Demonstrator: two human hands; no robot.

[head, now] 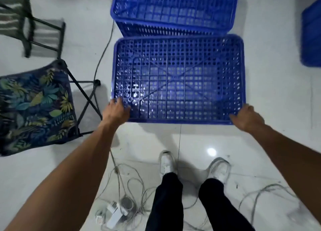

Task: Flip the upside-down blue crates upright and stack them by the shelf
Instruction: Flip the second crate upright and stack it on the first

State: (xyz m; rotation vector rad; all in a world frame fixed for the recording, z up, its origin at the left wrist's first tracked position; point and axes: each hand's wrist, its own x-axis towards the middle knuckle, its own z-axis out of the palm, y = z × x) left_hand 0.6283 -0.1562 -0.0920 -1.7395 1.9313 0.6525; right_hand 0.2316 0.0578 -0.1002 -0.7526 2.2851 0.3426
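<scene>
A blue perforated crate [178, 77] lies on the white floor right in front of me, its latticed base with diagonal ribs facing up. My left hand [117, 110] grips its near left corner, fingers spread on the base. My right hand [246, 117] holds the near right corner. Behind it and touching it stands a second blue crate [173, 8], taller, with its slatted near wall showing. A third blue crate [311, 36] is cut off by the right edge of the view.
A folding stool with leaf-print fabric [34, 105] stands close to the left, and a second, striped stool [26, 25] sits farther back. Loose cables [132, 187] and a white adapter [114, 215] lie around my white shoes [166, 163]. One cable [104, 48] runs along the crates' left side.
</scene>
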